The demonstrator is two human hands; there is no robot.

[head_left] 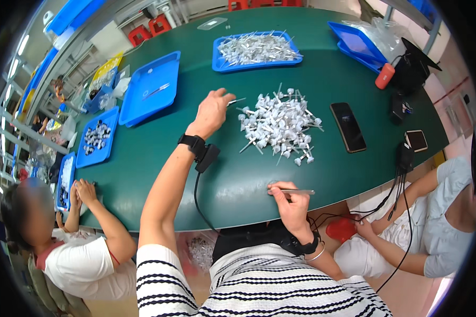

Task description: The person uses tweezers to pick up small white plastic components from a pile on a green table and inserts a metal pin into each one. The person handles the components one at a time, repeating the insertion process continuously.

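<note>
My left hand [211, 113] is stretched out over the green table, its fingers closed on a small part with a thin metal stem [238, 101]. Just right of it lies a loose pile of small white-headed parts with thin metal stems [281, 124]. Near the table's front edge, my right hand [292, 207] grips slim metal tweezers [305, 192], which lie roughly level across the fingers. Between the tweezers and the table, contact cannot be made out. A black strap with a small box and cable sits on my left wrist.
A blue tray [216, 62] heaped with similar parts stands at the back. Left are a blue tray [166, 98] with a thin tool and a smaller tray [107, 150] of black-and-white pieces. Phones [348, 127] and cables lie right. People sit on both sides.
</note>
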